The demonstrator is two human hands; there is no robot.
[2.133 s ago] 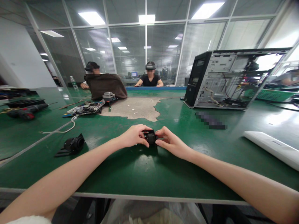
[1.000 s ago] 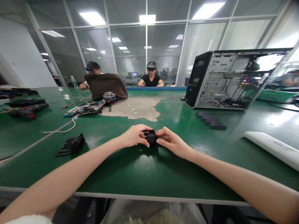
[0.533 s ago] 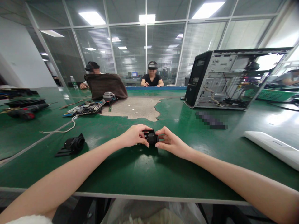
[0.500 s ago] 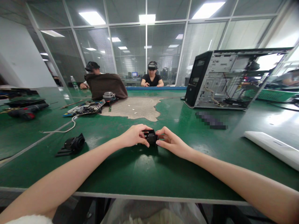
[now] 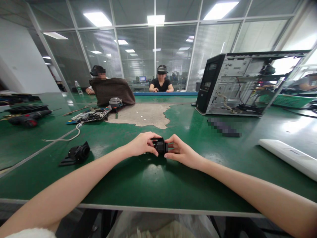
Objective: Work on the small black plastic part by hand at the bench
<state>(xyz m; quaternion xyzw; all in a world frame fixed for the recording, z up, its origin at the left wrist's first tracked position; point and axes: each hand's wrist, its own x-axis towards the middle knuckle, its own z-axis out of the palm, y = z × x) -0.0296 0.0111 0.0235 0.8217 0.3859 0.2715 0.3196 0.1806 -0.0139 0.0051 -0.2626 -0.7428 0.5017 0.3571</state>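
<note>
Between my two hands, just above the green table (image 5: 153, 185), is a small black plastic part (image 5: 160, 145) with a rounded body and slots. My left hand (image 5: 143, 144) grips its left side, thumb below and fingers over the top. From the right, my right hand (image 5: 180, 150) pinches the part's end with thumb and fingertips. Some of the part is hidden behind the fingers. A similar black plastic part (image 5: 77, 154), with a round opening and flat prongs, lies on the table beyond my left forearm.
An opened computer case (image 5: 210, 86) stands at the back right. Nearer lie a blurred dark object (image 5: 224, 128) and a white panel (image 5: 292, 155). On the left are a circuit board (image 5: 90, 115), a white cable (image 5: 76, 134) and a power tool (image 5: 29, 119). Two people sit across the table.
My right thumb and fingers have shifted very slightly on the end of the black part. My left hand and the part stay in place.
</note>
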